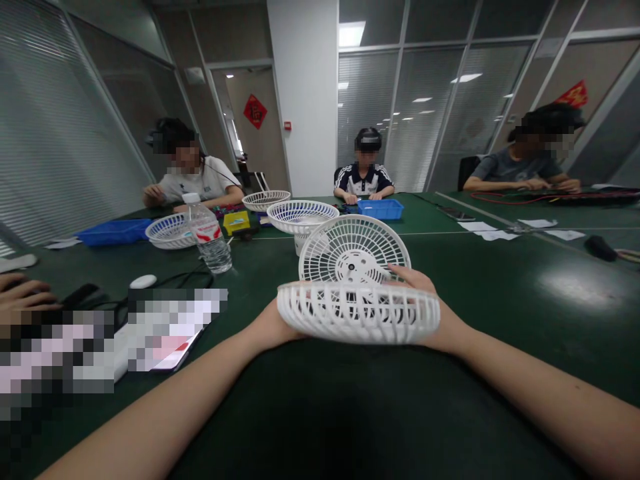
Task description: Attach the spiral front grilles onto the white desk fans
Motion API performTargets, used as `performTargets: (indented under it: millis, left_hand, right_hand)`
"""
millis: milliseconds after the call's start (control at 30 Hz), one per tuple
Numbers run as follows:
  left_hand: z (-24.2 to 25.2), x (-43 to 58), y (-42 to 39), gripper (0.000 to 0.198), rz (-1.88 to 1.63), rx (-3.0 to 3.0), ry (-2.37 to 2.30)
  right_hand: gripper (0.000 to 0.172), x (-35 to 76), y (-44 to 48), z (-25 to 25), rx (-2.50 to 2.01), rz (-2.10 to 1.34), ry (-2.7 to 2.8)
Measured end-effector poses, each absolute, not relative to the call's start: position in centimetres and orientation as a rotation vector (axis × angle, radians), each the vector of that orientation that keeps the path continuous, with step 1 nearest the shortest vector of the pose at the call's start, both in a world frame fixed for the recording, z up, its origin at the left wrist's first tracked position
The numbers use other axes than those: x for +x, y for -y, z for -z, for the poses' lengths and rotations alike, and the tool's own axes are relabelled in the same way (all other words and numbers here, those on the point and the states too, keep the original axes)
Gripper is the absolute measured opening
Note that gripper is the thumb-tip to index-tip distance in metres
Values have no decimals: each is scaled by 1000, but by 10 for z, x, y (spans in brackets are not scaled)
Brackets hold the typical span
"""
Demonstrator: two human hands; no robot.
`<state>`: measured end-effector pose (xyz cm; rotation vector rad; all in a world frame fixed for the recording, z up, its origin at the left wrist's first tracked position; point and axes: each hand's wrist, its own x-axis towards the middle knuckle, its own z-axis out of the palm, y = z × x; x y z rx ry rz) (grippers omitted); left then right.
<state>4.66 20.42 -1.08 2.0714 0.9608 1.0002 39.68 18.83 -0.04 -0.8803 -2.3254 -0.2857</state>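
A white slatted fan grille [357, 313] is held nearly edge-on in front of me. My left hand [275, 320] is closed around its left side, with the fingers mostly hidden behind the slats. On the right side, my right hand [426, 285] grips the same grille, one finger reaching inward above the rim. Directly behind stands a second round fan grille [325, 247], tilted up to face me, with a pale hub and small dark centre. Whether the two grilles touch cannot be made out.
Farther back are another white grille [303, 212], a water bottle [213, 243], a yellow box [236, 222] and a blue bin [381, 209]. A phone [175, 350] lies to the left, near another person's hand [25, 293]. Several people sit around the green table [500, 287].
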Motion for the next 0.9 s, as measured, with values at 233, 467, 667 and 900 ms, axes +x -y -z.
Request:
performTargets:
  millis: [233,467,667,900]
  left_hand:
    - [3,46,-200,72,-950,1924,-1113]
    - [0,55,-203,62,-839,1811,-1131]
    - [-4,59,-201,62,-783,1739,-1163]
    - [-4,61,-200,66,-702,1736,-1236]
  right_hand:
    - [99,395,-187,2,-885,256,2102]
    - [77,396,-190,6,-947,236,2075]
    - [66,398,-191,6,-1010,161,2041]
    - [57,397,-191,5,-1048,143,2017]
